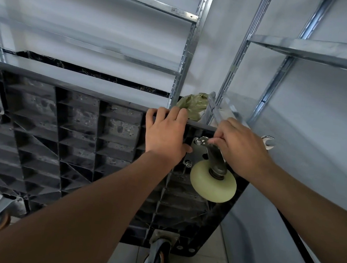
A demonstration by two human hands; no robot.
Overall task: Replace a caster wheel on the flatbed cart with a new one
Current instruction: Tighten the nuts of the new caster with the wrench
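Caster wheel (213,183), the pale new one, sits at the far right corner of the upturned cart (77,142), and we've got our right hand (241,149) clamped on a wrench (207,141) whose head is on the nut (198,142) at the plate's top corner. Our left hand (165,134) curls over the cart's far edge, steadying it. We reckon this is the bolting-on step; a second nut (188,164) shows lower on the plate. Next calls for short wrench swings, tight beside the wheel fork. Worn casters (156,260) remain at the near edge
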